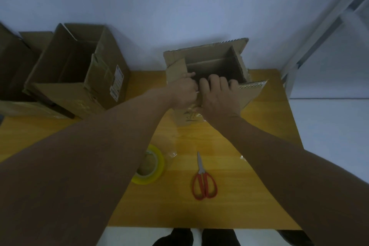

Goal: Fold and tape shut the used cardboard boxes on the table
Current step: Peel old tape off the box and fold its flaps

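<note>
Both of our hands are on the near rim of the open cardboard box [211, 70] that stands at the far middle of the yellow table [249, 156]. Our left hand [184, 91] is curled into a loose fist at the near wall, with the thumb hooked over the edge beside the left flap; it seems to pinch something thin there, perhaps a strip of old tape, though we cannot tell for sure. Our right hand [218, 96] lies spread over the near flap, fingertips curled over the rim into the opening, pressing the cardboard.

We judge that we are early in the folding step for this box: all its flaps stand up or splay outward, and nothing is taped. Next, the short flaps have to go down first, then the long ones over them so the edges meet, with one hand keeping them flat.

Only then do we need the roll of tape [151, 166] and the red-handled scissors [203, 181], which lie apart on the near part of the table. A larger open box [79, 70] waits at the far left, with more cardboard beside it.
</note>
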